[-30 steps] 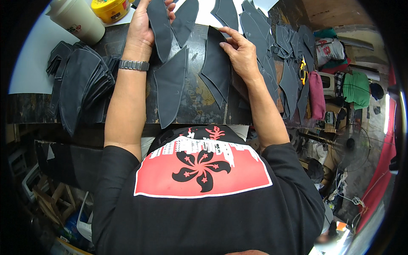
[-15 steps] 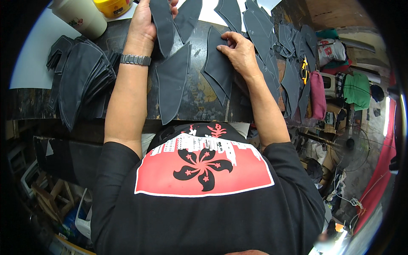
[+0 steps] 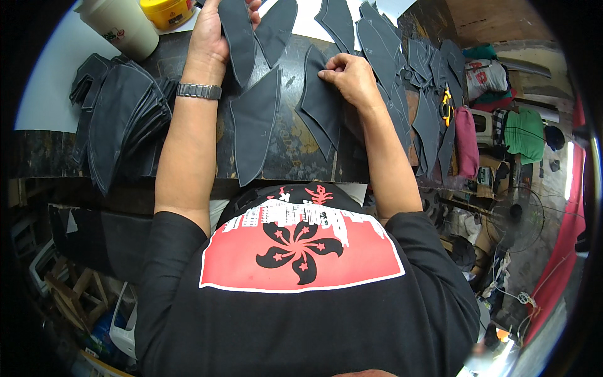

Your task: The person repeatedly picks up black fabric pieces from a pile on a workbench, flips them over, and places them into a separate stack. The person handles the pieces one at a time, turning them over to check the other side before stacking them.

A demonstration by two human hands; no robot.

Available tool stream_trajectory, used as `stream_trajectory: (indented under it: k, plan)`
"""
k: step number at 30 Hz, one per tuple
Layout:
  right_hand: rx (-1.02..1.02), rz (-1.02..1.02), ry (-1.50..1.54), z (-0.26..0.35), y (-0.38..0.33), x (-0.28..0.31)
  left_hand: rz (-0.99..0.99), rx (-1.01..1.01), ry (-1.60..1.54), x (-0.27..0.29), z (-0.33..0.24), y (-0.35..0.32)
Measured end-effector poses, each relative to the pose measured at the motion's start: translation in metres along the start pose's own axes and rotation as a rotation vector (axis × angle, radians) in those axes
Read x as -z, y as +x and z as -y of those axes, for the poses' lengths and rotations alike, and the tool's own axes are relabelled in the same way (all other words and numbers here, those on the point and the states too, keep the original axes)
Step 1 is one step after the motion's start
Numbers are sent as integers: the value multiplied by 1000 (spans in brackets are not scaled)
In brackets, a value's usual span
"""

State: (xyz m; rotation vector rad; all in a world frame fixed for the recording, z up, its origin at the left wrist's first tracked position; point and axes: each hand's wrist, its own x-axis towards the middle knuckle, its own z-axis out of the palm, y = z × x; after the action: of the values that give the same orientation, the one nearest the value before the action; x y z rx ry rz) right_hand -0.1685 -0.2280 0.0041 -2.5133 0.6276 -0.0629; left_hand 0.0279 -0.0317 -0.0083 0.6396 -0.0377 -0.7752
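Note:
At the far edge of the view, my left hand (image 3: pixel 210 41) is closed around a dark grey cut panel (image 3: pixel 240 47) with pale edge lines; it looks like leather or coated cloth. My right hand (image 3: pixel 355 80) pinches the right edge of two overlapping panels (image 3: pixel 319 103) lying on the dark table (image 3: pixel 292 147). Between my arms a single curved panel (image 3: pixel 256 125) lies flat, its lower tip near the table's front edge. Another panel (image 3: pixel 276 28) lies just right of the one in my left hand.
A thick stack of panels (image 3: pixel 122 110) sits left of my left forearm. More panels (image 3: pixel 380 47) lie to the right, with yellow-handled scissors (image 3: pixel 446 107) on some. A pale cup (image 3: pixel 119 28) and a yellow tub (image 3: pixel 168 11) stand far left. A fan (image 3: pixel 516 212) is at right.
My right hand has shifted slightly toward me, its fingers still at the edge of the overlapping panels. My left hand keeps its grip and has barely moved.

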Motion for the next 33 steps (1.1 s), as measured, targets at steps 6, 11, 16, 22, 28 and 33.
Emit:
stream_trajectory:
  k: [6, 11, 16, 22, 28, 33]
  plan:
    - [122, -47, 276, -12, -2, 1, 6, -4, 14, 1, 2, 1]
    - [106, -226, 661, -27, 0, 26, -16, -13, 24, 2, 0, 1]
    - [176, -254, 721, -32, 0, 28, 13, -20, 20, 2, -1, 0]
    - [205, -299, 647, -36, 1, 17, -9, 1, -58, 1, 0, 2]
    - [36, -267, 703, -39, 3, 14, 11, -31, -23, 3, 2, 2]
    - [3, -257, 718, -37, 4, 12, -9, -37, 7, 4, 2, 2]
